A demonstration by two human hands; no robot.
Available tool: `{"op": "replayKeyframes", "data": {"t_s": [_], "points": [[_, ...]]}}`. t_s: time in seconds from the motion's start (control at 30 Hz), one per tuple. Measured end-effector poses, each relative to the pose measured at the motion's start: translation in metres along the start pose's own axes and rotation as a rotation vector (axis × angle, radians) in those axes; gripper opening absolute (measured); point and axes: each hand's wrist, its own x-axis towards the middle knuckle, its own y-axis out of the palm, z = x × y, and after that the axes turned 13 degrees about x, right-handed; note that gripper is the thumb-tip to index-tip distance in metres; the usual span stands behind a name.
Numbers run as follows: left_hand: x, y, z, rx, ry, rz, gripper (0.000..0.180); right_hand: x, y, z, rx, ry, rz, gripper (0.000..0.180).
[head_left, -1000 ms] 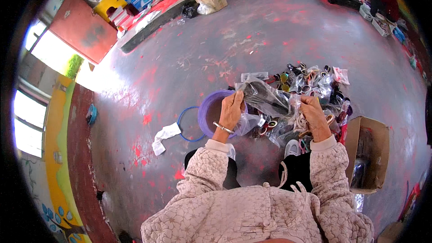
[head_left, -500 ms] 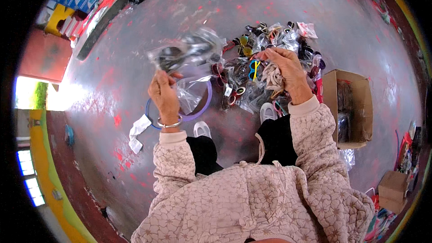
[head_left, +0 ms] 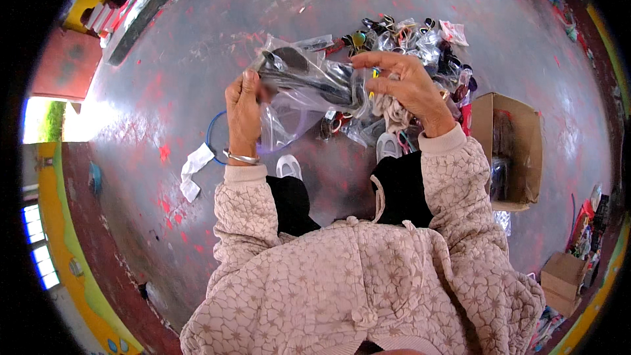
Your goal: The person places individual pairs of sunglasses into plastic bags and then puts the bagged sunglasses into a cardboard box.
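My left hand [head_left: 245, 102], with a bracelet at its wrist, pinches the left end of a clear plastic bag holding dark sunglasses [head_left: 309, 72]. The bag is stretched sideways above the floor. At its right end is my right hand [head_left: 411, 89], thumb and forefinger apart around the bag's edge; whether they touch it I cannot tell. A crumpled beige cloth [head_left: 392, 115] hangs under that palm, seemingly held by the curled lower fingers. Behind the hands lies a pile of sunglasses [head_left: 450, 62], many in clear bags, partly hidden by my right hand.
An open cardboard box [head_left: 483, 151] with dark wrapped packs stands right of the pile. A blue ring [head_left: 209, 133] and a white paper strip [head_left: 195, 167] lie on the left. My shoes [head_left: 289, 167] are just below the hands. A smaller box [head_left: 562, 283] sits far right.
The bagged sunglasses, blurred and swinging before, are now level between my hands. My right hand has opened its thumb and forefinger at the bag's end. The view has shifted slightly.
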Motion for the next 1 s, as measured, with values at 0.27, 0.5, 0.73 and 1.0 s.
{"op": "replayKeyframes", "data": {"t_s": [0.27,0.5,0.73,1.0], "points": [[0.000,0.008,-0.003,-0.260,-0.124,-0.026,0.034,-0.007,0.010,0.004,0.185,0.050,-0.090,0.038],[0.002,0.010,0.002,-0.251,-0.129,-0.017,0.031,-0.006,0.014,0.002,0.140,-0.087,-0.163,0.027],[-0.020,0.056,-0.006,-0.886,-0.564,0.114,0.038,-0.004,0.027,-0.004,-0.165,-0.209,-0.321,0.014],[-0.024,0.055,0.009,-0.860,-0.679,0.353,0.026,-0.003,0.036,-0.018,-0.629,-0.476,-0.282,0.009]]}}
